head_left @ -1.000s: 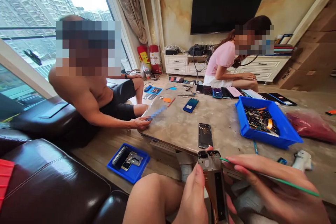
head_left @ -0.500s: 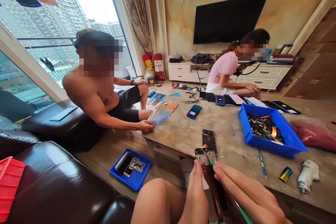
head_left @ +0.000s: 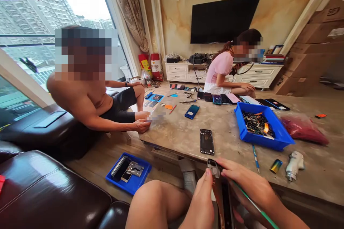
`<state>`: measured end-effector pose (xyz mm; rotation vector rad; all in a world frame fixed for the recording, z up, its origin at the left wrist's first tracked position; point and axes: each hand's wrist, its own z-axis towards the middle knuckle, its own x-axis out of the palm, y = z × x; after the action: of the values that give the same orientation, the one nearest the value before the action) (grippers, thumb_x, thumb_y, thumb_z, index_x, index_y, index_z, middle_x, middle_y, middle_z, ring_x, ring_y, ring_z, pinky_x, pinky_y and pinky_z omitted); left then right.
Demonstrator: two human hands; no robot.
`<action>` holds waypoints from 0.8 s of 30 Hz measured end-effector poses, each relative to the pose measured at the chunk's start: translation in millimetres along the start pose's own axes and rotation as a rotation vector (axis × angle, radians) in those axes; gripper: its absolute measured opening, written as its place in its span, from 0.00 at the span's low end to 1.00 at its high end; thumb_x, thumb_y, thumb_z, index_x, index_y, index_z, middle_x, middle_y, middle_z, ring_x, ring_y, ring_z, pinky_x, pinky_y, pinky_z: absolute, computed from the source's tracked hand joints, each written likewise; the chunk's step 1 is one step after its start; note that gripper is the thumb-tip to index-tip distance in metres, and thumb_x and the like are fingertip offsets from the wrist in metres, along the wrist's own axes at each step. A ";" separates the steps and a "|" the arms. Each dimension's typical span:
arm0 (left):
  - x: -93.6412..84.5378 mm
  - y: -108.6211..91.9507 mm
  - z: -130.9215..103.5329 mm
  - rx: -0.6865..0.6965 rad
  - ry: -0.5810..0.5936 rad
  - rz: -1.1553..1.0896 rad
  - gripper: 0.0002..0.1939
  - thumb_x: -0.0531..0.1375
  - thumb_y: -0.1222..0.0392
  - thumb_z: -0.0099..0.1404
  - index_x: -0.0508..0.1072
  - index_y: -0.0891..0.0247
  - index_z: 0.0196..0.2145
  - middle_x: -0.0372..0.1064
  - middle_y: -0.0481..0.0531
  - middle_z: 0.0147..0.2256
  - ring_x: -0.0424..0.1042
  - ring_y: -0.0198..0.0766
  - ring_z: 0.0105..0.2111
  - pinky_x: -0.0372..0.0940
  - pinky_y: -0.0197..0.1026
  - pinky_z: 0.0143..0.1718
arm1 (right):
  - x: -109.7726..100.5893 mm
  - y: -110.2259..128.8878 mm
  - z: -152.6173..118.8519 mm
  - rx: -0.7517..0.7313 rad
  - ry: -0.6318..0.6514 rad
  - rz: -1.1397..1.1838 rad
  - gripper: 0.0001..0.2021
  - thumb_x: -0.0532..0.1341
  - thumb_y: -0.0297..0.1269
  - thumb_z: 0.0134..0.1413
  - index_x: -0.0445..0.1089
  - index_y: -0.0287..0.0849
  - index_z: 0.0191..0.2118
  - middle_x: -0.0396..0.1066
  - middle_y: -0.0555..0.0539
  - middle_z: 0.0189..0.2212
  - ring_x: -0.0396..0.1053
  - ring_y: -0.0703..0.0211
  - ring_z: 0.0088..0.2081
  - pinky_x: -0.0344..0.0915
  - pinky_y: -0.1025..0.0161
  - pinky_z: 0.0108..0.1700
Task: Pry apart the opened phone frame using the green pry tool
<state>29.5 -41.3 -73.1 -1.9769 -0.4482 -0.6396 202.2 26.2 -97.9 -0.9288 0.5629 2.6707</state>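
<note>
Down at the near edge of the desk (head_left: 309, 171), the person holds a stripped phone frame (head_left: 219, 189) upright on its long side, just off the desk and above the lap. It is a narrow shell with a coppery metal side rail, a dark hollow interior, and a pale grey camera housing at its top end. The left hand (head_left: 200, 204) is closed around the frame's left side, thumb pressed near the top. The right hand (head_left: 249, 186) is curled shut on a thin green tool (head_left: 258, 209), with its fingertips touching the frame's top end; the tool runs back along the hand toward the lower right.

On the desk just beyond the frame lies a dark phone back (head_left: 206, 141), flat and open-side up. Toward the right edge stands a blue tray (head_left: 279, 139) of small parts, with a blue pen (head_left: 255, 153) beside it. Another person (head_left: 88, 103) sits at the left edge, a third (head_left: 223, 71) at the far edge.
</note>
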 end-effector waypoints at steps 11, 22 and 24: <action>14.7 8.6 4.4 -0.107 -0.035 0.005 0.37 0.55 0.23 0.61 0.79 0.59 0.45 0.76 0.55 0.30 0.74 0.49 0.27 0.71 0.49 0.27 | 4.1 -10.2 -30.6 -0.071 0.047 -0.065 0.18 0.52 0.27 0.72 0.69 0.38 0.62 0.70 0.35 0.59 0.70 0.50 0.61 0.73 0.55 0.60; 8.4 35.7 13.1 -0.146 -0.115 0.167 0.47 0.48 0.17 0.58 0.70 0.63 0.54 0.73 0.57 0.34 0.70 0.41 0.22 0.67 0.43 0.20 | 2.2 -11.9 -40.3 0.058 0.016 0.037 0.18 0.55 0.25 0.70 0.68 0.46 0.60 0.74 0.42 0.56 0.76 0.54 0.54 0.75 0.64 0.56; 7.8 34.7 13.8 -0.130 -0.124 0.230 0.52 0.46 0.15 0.57 0.67 0.66 0.55 0.70 0.54 0.28 0.67 0.39 0.19 0.63 0.40 0.18 | -1.3 -11.9 -33.5 0.040 0.021 0.036 0.15 0.56 0.26 0.70 0.70 0.46 0.57 0.76 0.43 0.53 0.78 0.55 0.51 0.76 0.67 0.54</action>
<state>58.4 -44.6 -97.8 -2.1601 -0.2526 -0.4111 225.5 22.0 -124.5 -0.9456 0.6414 2.6736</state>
